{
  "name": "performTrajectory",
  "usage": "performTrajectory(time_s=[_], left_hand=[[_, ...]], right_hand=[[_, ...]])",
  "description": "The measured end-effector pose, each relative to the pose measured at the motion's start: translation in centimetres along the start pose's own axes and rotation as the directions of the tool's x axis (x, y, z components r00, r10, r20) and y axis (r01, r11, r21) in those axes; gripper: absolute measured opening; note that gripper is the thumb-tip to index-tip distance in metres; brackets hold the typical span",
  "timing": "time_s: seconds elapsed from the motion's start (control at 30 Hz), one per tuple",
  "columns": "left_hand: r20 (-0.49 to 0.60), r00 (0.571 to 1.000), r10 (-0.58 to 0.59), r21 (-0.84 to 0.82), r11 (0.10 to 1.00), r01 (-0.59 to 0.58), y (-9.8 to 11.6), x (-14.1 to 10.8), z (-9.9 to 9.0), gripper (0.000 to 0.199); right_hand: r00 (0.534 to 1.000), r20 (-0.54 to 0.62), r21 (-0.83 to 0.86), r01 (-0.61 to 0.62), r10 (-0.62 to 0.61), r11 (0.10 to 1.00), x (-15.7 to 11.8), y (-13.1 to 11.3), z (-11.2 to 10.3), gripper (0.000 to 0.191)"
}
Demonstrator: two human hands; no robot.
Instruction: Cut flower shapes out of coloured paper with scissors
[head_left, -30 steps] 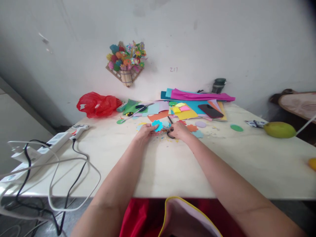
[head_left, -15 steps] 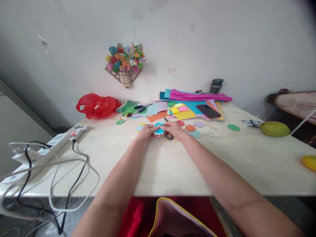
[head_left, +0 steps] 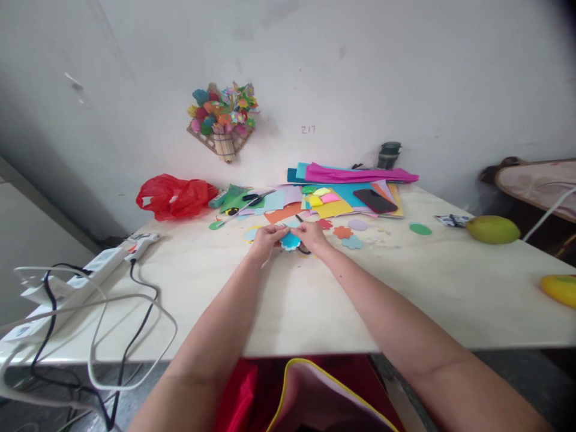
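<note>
A blue scalloped paper piece (head_left: 291, 241) is held between both hands, just above the table. My left hand (head_left: 269, 237) pinches its left upper edge. My right hand (head_left: 311, 235) grips the right upper edge, fingers closed. Partly hidden under my right hand lies a dark-handled tool (head_left: 305, 249). Left of my left hand are yellow and light blue cutouts (head_left: 251, 234). To the right lie a red flower (head_left: 324, 224), an orange flower (head_left: 343, 232), a light blue one (head_left: 352, 242) and a lilac oval (head_left: 357, 225).
Coloured sheets (head_left: 335, 208), a phone (head_left: 375, 201) and dark-handled scissors (head_left: 255, 198) lie further back. A red plastic bag (head_left: 176, 197) is at the back left. The power strip (head_left: 96, 269) and loose cables fill the left side. Green fruit (head_left: 493, 230) and yellow fruit (head_left: 558, 289) sit at right.
The blue paper has tilted and shows more of its lower scalloped edge below my fingers. Both hands have shifted their grip slightly on its upper edge. The whole view has moved a little.
</note>
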State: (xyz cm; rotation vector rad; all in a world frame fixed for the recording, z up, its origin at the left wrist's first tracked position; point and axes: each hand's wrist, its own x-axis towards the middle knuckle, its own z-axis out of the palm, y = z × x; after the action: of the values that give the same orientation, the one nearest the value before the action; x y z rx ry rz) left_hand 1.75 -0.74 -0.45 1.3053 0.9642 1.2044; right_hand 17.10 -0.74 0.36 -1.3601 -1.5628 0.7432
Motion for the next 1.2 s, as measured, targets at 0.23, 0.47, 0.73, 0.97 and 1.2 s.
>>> performTrajectory(time_s=[0.23, 0.47, 0.73, 0.97, 1.2], left_hand=[[-0.039, 0.999, 0.009, 0.038, 0.999, -0.007, 0.3, 0.0, 0.2, 0.039], [-0.229, 0.971, 0.075, 0.049, 0.997, -0.066, 0.6, 0.3, 0.2, 0.039], [-0.476, 0.875, 0.089, -0.099, 0.983, -0.154, 0.4, 1.2, -1.3, 0.041], [-0.350, 0.936, 0.037, -0.121, 0.989, -0.085, 0.2, 1.1, -2.7, 0.040], [-0.049, 0.997, -0.052, -0.016, 0.999, 0.051, 0.4, 0.4, -3.1, 0.042]], right_hand=[[0.994, 0.085, 0.244, -0.082, 0.063, 0.966, -0.2, 0.0, -0.1, 0.035], [0.918, 0.381, 0.411, -0.270, 0.105, 0.871, -0.1, 0.4, -0.7, 0.013], [0.945, 0.253, 0.426, -0.300, 0.206, 0.854, -0.1, -0.1, -0.8, 0.019], [0.957, 0.186, 0.435, -0.285, 0.224, 0.854, -0.1, -0.2, -0.9, 0.016], [0.965, 0.101, 0.496, -0.261, 0.244, 0.828, 0.4, 0.2, -0.6, 0.016]])
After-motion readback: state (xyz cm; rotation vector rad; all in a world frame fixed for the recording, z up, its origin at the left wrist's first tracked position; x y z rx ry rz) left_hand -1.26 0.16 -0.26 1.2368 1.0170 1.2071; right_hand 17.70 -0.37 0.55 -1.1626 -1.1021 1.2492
